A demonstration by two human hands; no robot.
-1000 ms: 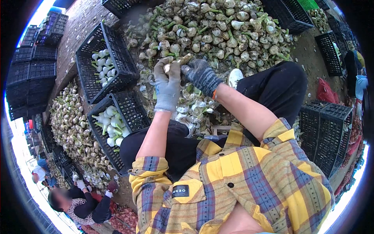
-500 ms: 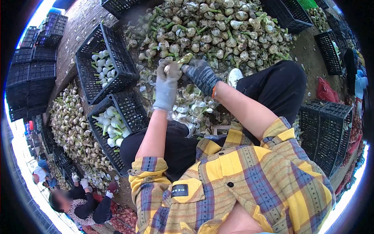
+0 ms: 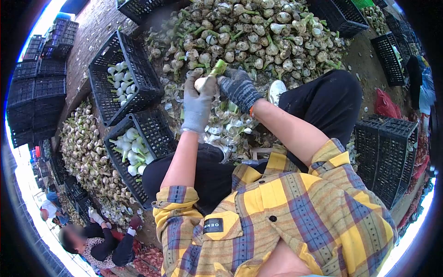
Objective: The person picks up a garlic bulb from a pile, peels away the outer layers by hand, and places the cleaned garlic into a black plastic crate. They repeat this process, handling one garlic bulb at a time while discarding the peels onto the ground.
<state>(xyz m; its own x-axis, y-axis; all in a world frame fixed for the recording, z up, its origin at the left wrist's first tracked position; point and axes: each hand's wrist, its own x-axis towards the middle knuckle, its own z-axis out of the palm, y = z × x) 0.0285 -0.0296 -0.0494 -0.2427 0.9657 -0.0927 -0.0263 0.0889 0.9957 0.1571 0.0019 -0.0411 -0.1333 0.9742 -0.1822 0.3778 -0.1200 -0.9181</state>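
Observation:
A pale garlic bulb with a green stem stub is in my left hand, which wears a light grey glove and is closed round it. The stub points up and away from me. My right hand, in a dark grey patterned glove, has its fingers curled against the bulb's right side at the base of the stub. Its fingertips are partly hidden. Just beyond both hands lies a big heap of unpeeled garlic. Loose peeled skins cover the ground below my hands.
Two black crates with cleaned white bulbs stand at my left. Another garlic heap lies beyond them. An upturned black crate is on my right. A co-worker sits at lower left.
The bulb has turned in my left hand, so its white side and green stub show more plainly. My right hand has shifted only slightly. The co-worker's hands have moved a little.

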